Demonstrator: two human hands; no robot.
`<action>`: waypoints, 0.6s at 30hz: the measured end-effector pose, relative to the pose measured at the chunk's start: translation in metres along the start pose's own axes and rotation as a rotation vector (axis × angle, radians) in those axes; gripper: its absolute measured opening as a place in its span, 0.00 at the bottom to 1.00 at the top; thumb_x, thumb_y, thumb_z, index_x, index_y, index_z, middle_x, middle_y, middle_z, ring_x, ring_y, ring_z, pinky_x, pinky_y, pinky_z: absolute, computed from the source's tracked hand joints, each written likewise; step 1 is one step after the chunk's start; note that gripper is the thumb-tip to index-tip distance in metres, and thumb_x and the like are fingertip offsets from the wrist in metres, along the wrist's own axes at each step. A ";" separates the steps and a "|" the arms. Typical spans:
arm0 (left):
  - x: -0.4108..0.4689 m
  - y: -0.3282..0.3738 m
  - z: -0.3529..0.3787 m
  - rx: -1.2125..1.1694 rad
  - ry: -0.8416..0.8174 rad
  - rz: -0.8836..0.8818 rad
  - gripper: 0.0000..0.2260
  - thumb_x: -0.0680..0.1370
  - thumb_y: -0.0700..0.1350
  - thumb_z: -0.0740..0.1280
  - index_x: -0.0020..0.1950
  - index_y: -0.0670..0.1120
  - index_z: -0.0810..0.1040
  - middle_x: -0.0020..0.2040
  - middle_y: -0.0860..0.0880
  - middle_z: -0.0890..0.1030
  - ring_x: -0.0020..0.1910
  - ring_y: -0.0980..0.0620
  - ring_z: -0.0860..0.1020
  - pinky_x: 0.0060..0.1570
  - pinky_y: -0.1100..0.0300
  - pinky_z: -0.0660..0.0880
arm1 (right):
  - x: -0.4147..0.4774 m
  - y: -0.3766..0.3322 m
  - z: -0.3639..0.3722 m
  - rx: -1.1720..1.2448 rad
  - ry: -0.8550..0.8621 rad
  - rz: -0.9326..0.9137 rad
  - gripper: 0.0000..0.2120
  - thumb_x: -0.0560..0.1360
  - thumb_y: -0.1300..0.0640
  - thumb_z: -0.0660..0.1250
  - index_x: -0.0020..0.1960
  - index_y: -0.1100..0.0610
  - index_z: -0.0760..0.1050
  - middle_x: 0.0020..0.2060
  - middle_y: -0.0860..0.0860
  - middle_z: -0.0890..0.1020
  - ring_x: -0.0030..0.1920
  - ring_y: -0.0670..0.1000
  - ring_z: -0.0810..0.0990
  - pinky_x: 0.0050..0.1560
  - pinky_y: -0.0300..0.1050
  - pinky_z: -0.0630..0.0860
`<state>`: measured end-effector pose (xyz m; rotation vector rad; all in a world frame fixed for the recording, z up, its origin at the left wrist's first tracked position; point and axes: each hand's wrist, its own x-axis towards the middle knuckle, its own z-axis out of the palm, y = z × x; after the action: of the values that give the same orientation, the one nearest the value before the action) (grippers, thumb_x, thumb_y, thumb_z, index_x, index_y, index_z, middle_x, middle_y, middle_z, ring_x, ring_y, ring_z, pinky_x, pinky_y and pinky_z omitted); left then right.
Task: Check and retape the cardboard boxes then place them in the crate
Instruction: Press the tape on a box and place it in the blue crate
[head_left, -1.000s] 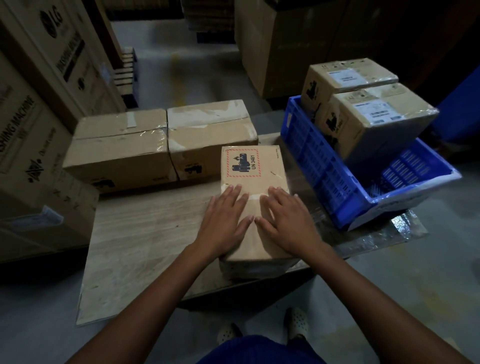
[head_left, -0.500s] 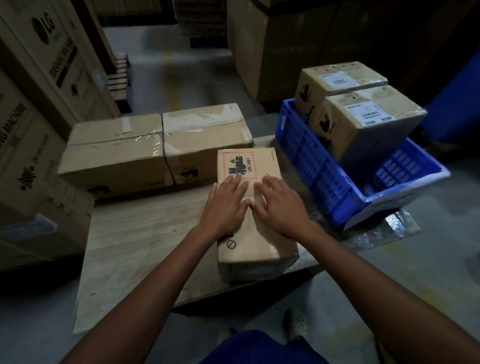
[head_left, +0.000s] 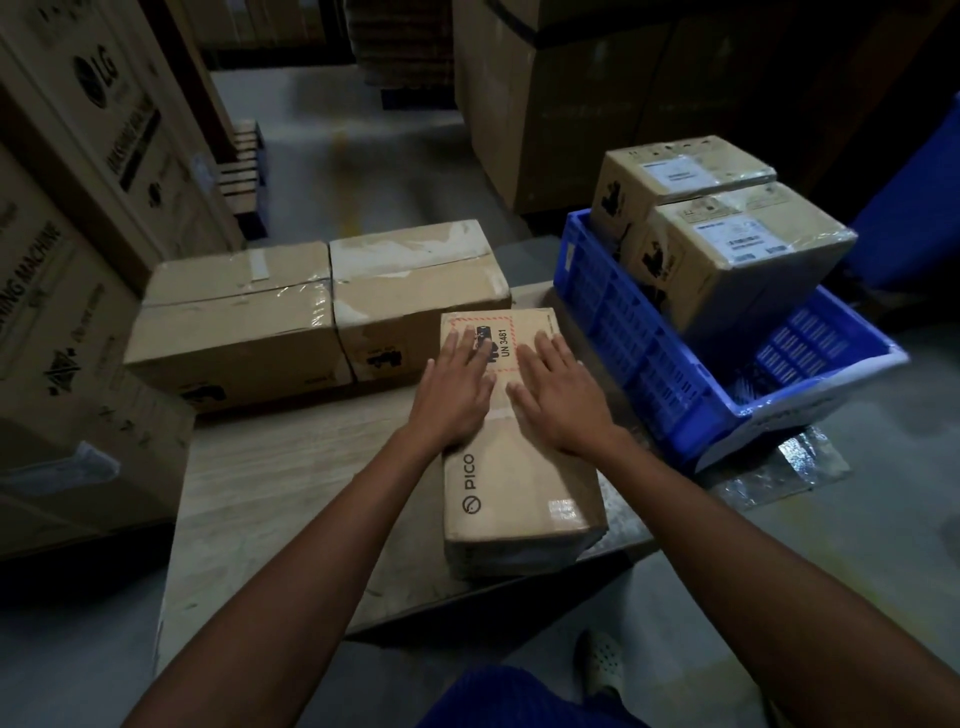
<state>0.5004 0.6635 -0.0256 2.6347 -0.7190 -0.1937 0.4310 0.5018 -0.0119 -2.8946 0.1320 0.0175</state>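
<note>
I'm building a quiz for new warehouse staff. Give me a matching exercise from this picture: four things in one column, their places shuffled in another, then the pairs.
1. PICO box
2. blue crate
3. nearer labelled box
4. LG carton

A. far left of the view
B. inside the crate
C. under the left hand and right hand, both flat
D. right of the PICO box, holding two boxes

Pairs: 1-C, 2-D, 3-B, 4-A

I count five small cardboard boxes — three at centre (PICO box (head_left: 519, 483), left box (head_left: 234, 322), middle box (head_left: 415, 291)), two at right (front box (head_left: 737, 260), rear box (head_left: 685, 171)) — and one blue crate (head_left: 649, 364).
</note>
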 end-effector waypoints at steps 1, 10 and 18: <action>0.000 -0.001 0.001 -0.013 0.007 0.002 0.25 0.86 0.53 0.51 0.82 0.51 0.52 0.83 0.50 0.46 0.81 0.49 0.42 0.77 0.41 0.50 | 0.000 0.000 0.001 0.013 0.002 0.002 0.31 0.84 0.39 0.48 0.82 0.51 0.50 0.82 0.54 0.49 0.82 0.54 0.44 0.78 0.57 0.49; -0.021 0.000 0.003 -0.330 0.306 -0.207 0.20 0.82 0.50 0.63 0.74 0.49 0.70 0.73 0.43 0.66 0.72 0.43 0.65 0.68 0.48 0.69 | -0.012 -0.004 -0.001 0.524 0.163 0.290 0.29 0.80 0.48 0.66 0.78 0.51 0.60 0.74 0.52 0.69 0.73 0.54 0.70 0.67 0.54 0.71; -0.027 -0.004 0.008 -0.851 0.171 -0.299 0.21 0.82 0.48 0.64 0.76 0.55 0.68 0.74 0.47 0.71 0.68 0.49 0.73 0.68 0.45 0.73 | -0.022 -0.004 -0.018 0.731 0.182 0.366 0.20 0.78 0.55 0.66 0.69 0.50 0.69 0.61 0.49 0.78 0.58 0.51 0.79 0.54 0.51 0.78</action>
<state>0.4766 0.6776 -0.0340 1.8847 -0.1161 -0.2778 0.4098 0.5036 0.0073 -2.1067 0.5676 -0.1885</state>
